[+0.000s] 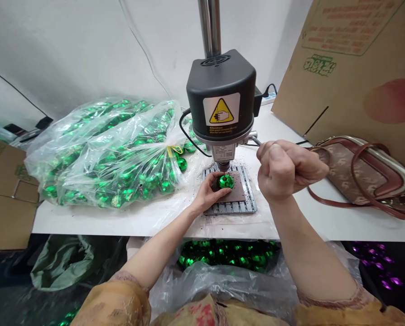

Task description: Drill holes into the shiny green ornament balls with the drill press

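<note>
Green bauble (225, 182), cupped by left hand (207, 194), right hand (291, 170) apparently gripping lever (256, 141), white table (121, 222)

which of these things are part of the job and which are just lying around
Part of the job:
left hand holding a green mirrored ball
brown pad on a slotted metal base
right hand on the feed lever of the bench drill
bagged green balls

Just lying around:
brown patterned handbag
cardboard sheet
power strip
</note>
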The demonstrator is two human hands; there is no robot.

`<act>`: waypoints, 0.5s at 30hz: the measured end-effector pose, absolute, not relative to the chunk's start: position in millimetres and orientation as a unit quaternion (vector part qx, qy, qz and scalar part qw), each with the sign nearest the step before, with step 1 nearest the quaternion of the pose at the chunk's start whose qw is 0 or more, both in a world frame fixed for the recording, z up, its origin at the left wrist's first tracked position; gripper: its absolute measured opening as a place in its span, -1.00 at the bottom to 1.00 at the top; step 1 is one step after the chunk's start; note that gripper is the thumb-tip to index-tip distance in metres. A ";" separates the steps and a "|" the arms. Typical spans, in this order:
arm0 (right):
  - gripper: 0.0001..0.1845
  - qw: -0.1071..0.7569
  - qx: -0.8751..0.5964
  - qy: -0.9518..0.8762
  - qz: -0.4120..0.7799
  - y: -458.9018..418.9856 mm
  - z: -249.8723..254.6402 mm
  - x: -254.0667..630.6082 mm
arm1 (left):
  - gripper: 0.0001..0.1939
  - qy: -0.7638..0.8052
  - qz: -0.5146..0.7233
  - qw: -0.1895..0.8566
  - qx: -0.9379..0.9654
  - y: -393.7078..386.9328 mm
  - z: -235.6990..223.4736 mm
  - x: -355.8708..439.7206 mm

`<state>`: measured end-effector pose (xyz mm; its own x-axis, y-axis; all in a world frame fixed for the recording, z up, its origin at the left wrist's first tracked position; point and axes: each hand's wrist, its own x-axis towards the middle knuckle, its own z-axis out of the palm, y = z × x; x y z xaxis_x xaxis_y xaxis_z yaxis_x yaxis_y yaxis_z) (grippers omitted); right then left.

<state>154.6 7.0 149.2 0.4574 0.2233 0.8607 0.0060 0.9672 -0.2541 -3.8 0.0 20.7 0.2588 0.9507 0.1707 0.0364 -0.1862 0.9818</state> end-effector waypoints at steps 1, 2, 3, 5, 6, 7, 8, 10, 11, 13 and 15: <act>-0.45 0.846 -0.107 -0.519 0.062 7.4 148.3 155.0 | -0.39 0.400 0.460 0.496 0.618 -0.1 20.9 -3.5; -0.46 0.844 -0.103 -0.522 0.060 7.9 147.8 155.5 | -0.39 0.401 0.461 0.496 0.618 -0.2 21.1 -3.4; -0.47 0.842 -0.098 -0.527 0.058 8.3 147.3 156.0 | -0.39 0.401 0.462 0.495 0.617 -0.3 21.2 -3.2; -0.48 0.840 -0.089 -0.533 0.054 9.2 146.5 156.7 | -0.39 0.399 0.462 0.496 0.618 -0.2 21.2 -3.2; -0.49 0.840 -0.085 -0.534 0.052 9.7 145.7 156.9 | -0.39 0.399 0.461 0.497 0.618 -0.1 21.0 -3.3; -0.49 0.839 -0.081 -0.535 0.051 10.0 144.4 157.1 | -0.38 0.398 0.460 0.498 0.618 0.0 20.9 -3.4; -0.49 0.838 -0.079 -0.537 0.051 10.1 142.6 157.2 | -0.38 0.397 0.459 0.499 0.619 0.0 20.7 -3.5; -0.49 0.836 -0.074 -0.542 0.052 9.5 137.8 157.1 | -0.39 0.395 0.461 0.500 0.617 -0.4 20.5 -3.8; -0.49 0.834 -0.070 -0.545 0.051 8.5 135.4 157.0 | -0.39 0.395 0.463 0.500 0.616 -0.7 20.5 -4.0; -0.48 0.832 -0.068 -0.549 0.050 5.6 133.4 156.4 | -0.40 0.396 0.464 0.499 0.615 -1.4 20.6 -4.2; -0.47 0.835 -0.092 -0.539 0.054 2.3 139.0 155.5 | -0.40 0.397 0.462 0.498 0.618 -1.1 20.6 -4.0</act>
